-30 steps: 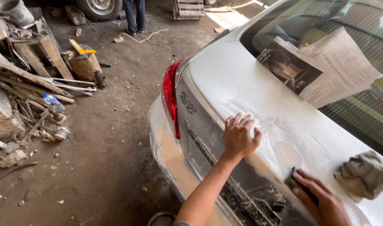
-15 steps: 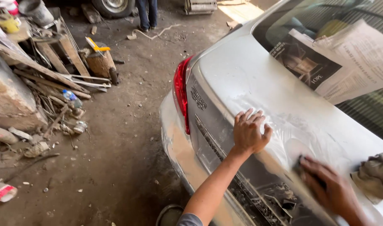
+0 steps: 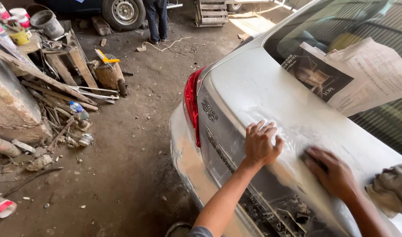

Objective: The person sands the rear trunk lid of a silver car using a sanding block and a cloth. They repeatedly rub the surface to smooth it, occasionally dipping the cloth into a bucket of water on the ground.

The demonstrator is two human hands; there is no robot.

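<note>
On the silver car boot lid, left hand lies flat, right hand presses a dark sanding pad.

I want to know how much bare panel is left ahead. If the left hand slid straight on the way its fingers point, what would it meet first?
The left hand lies flat on the silver trunk lid, fingers pointing up the panel. Bare lid comes first; beyond it, probably the newspaper over the rear window, though depth is unclear.

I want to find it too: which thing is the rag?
Look at the silver car's trunk lid. Past the right hand, at the picture's right edge, lies the rag. It is crumpled grey-brown cloth, unlike the flat printed newspaper on the window.
</note>
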